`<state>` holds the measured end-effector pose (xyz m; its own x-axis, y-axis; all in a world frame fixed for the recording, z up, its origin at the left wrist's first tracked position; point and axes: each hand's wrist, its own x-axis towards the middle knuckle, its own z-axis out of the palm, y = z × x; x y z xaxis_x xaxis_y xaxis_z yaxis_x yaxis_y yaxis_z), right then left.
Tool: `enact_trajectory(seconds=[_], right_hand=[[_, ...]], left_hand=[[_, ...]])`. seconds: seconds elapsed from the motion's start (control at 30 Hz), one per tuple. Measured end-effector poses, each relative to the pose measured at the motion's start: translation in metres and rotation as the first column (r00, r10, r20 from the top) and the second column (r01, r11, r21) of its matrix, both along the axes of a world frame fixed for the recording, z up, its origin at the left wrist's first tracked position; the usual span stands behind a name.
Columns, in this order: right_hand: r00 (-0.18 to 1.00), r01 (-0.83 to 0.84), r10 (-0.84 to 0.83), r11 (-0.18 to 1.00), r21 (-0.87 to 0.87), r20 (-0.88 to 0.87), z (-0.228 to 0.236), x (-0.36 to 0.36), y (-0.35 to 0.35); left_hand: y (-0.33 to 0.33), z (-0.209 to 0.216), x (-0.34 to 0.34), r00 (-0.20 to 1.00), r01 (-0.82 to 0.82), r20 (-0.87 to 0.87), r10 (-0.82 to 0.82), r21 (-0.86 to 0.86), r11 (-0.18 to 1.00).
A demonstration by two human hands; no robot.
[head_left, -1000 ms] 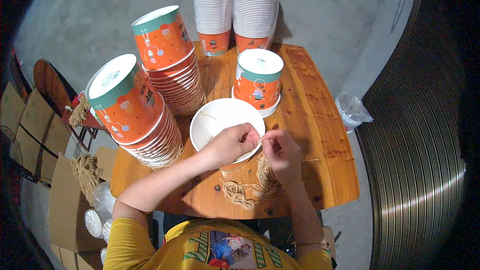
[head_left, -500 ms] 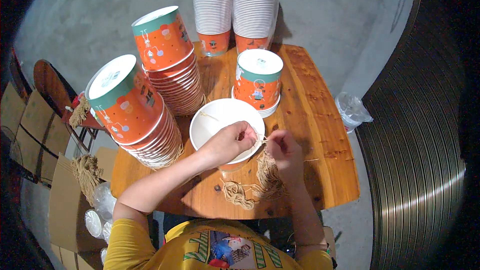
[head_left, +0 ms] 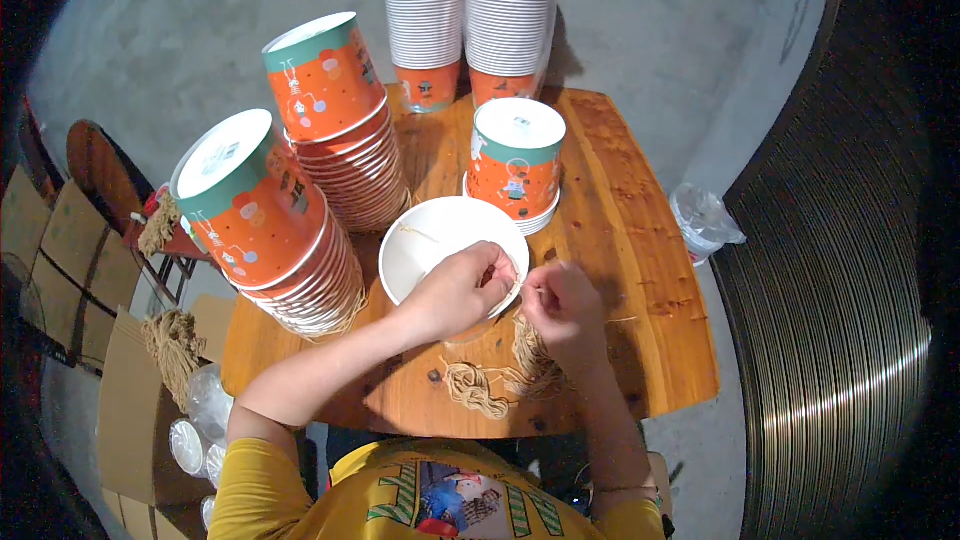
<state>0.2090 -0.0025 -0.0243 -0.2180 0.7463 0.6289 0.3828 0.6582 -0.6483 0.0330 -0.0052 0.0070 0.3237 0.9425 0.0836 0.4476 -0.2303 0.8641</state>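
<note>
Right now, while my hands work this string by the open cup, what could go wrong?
1. The thin string pinched between your left grip and right grip might slip, since only a short bit shows.
2. The open cup stands right under your left grip, so a sharp tug could tip or shift it.
3. The loose twine bundle lies close by your right grip, and its strands might snag or tangle.

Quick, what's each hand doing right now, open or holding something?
Left hand: closed, pinching string at the bowl's near right edge.
Right hand: closed, pinching string too.
</note>
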Motion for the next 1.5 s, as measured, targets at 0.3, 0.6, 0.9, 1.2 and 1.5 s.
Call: enact_trajectory(seconds=[0.3, 0.6, 0.9, 1.2, 1.5], right_hand=[[0.998, -0.012, 0.012, 1.000, -0.004, 0.054, -0.013, 0.011, 0.001], [0.968, -0.045, -0.004, 0.981, 0.187, 0.252, 0.018, 0.017, 0.008], [0.968, -0.080, 0.014, 0.963, 0.257, 0.250, 0.017, -0.015, 0.022], [0.955, -0.033, -0.016, 0.987, 0.159, 0.296, 0.018, -0.034, 0.020], [0.974, 0.078, -0.164, 0.893, 0.444, 0.157, 0.018, -0.031, 0.036]], left_hand=[[-0.005, -0.002, -0.005, 0.993, -0.049, -0.087, 0.083, 0.331, 0.942], [-0.035, 0.003, -0.023, 0.920, 0.124, -0.390, 0.026, 0.355, 0.927], [-0.044, -0.002, -0.050, 0.911, 0.156, -0.405, 0.080, 0.517, 0.842], [-0.021, -0.014, -0.015, 0.943, -0.243, -0.140, 0.301, 0.323, 0.915], [-0.027, -0.021, -0.023, 0.940, -0.099, -0.231, 0.253, 0.523, 0.846]])
